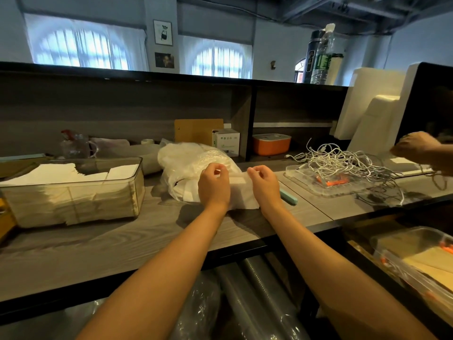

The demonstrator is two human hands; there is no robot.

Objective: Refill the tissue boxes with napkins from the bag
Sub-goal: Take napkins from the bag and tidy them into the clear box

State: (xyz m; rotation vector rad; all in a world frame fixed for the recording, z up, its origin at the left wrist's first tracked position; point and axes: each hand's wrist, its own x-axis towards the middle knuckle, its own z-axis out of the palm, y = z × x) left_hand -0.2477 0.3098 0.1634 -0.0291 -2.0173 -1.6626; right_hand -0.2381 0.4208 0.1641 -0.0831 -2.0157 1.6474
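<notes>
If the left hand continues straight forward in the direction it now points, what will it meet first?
Most likely the plastic bag, whose crinkled bulk lies just beyond the left hand. The hand already pinches the bag's near edge, so almost no gap remains. Further back stands a white carton, though depth is hard to judge.

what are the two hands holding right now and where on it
Both hands grip the clear plastic bag of napkins at its near, open end: left hand and right hand each pinch the film at the top, fingers curled.
</notes>
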